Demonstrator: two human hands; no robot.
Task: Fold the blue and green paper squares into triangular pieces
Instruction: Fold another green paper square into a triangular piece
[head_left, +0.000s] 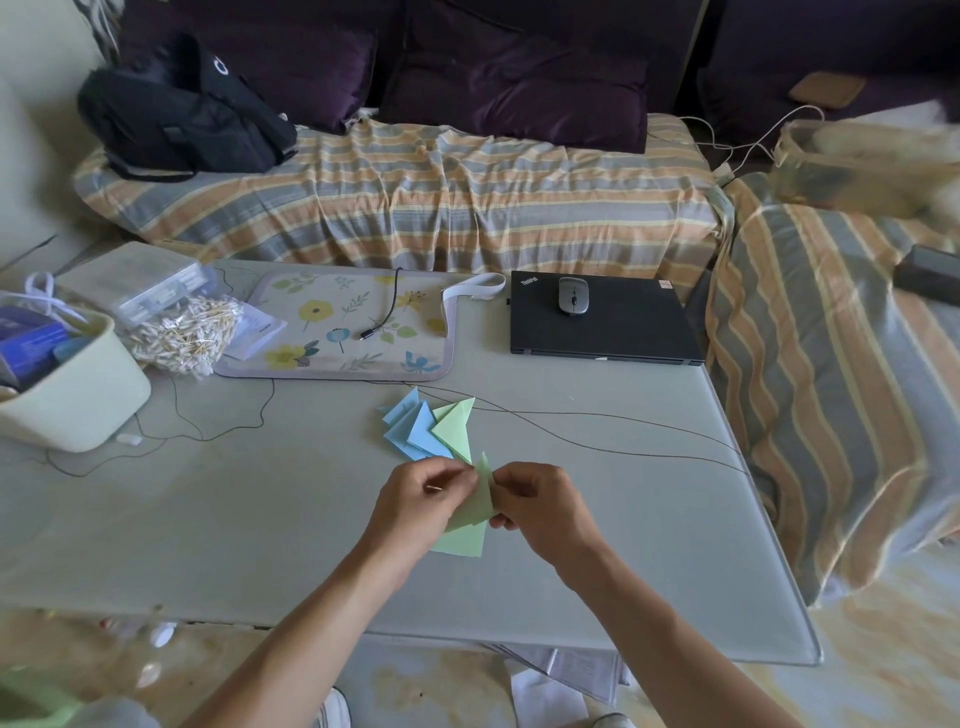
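Note:
Both hands hold a folded green paper piece (475, 506) just above the grey table (260, 519). My left hand (421, 501) pinches its left edge and my right hand (540, 506) pinches its right edge. A green triangle (465, 543) lies on the table under the hands. Just beyond them is a pile of folded pieces: several blue triangles (410, 428) and a green triangle (457, 428).
A closed black laptop (602, 332) with a grey mouse (573, 295) sits at the back right. A floral mat (343, 325) with a cable, a bag of cotton swabs (187, 335) and a cream basket (72, 395) stand at the back left. Thin wires cross the table. A striped sofa is behind.

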